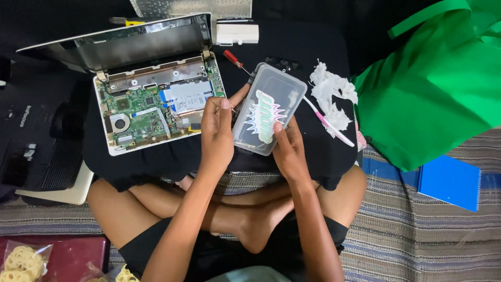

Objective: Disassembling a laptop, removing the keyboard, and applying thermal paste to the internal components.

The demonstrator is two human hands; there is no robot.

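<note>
Person sits cross-legged, 2 hands on a clear plastic box (269, 116) tilted over the black cushion (313, 47). Left hand (216, 133) grips its left edge, fingers curled; right hand (289, 151) clasps the lower right corner, thumb on the lid.

Risk, as I judge it: the box slipping and hitting the opened laptop (156, 99), its bare circuit board just beside.

Nearby: red-handled screwdriver (235, 60), pink toothbrush (329, 122), torn tissue (331, 94), green bag (433, 78), blue notebook (449, 180).
</note>
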